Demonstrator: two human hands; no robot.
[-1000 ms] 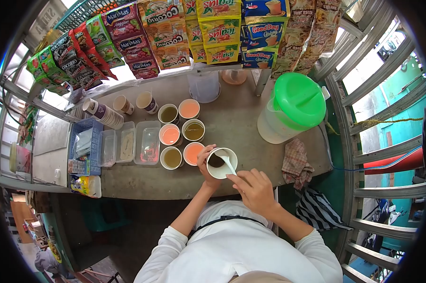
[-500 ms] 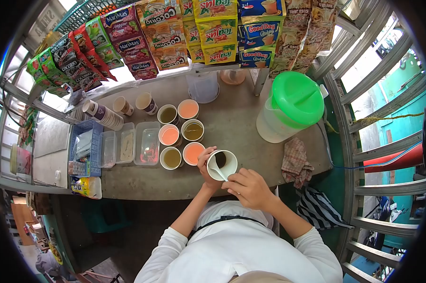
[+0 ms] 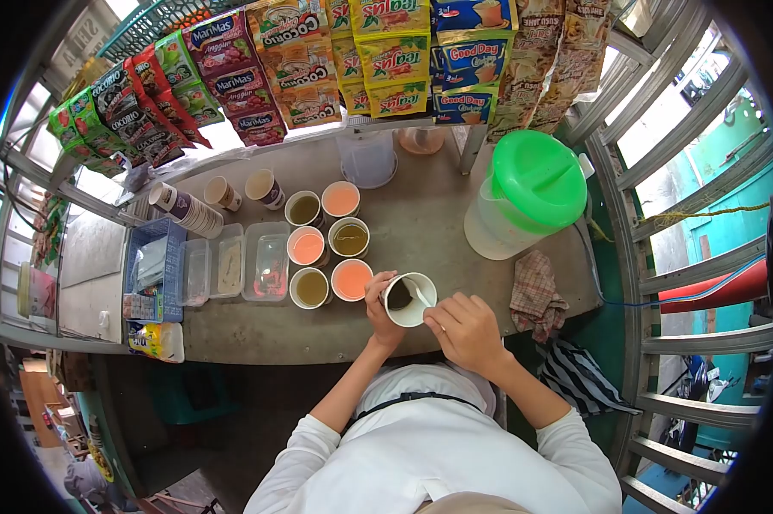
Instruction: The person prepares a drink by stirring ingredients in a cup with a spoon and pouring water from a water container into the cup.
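Left of the clear, green-lidded plastic jug [image 3: 499,224], my left fingers [image 3: 373,292] hold a round white paper cup [image 3: 408,307]; my right fingers [image 3: 445,316] pinch a white plastic spoon [image 3: 423,299]. The cup looks light, squashy: hold sides gently.

There is one left hand [image 3: 383,313], one right hand [image 3: 468,331], one spoon [image 3: 423,299] and one cup of dark liquid [image 3: 409,312]. There are also three cups of pink drink [image 3: 307,247], three cups of olive drink [image 3: 309,289], three clear containers [image 3: 266,242], one green-lidded pitcher [image 3: 528,193] and one checked cloth [image 3: 538,291].
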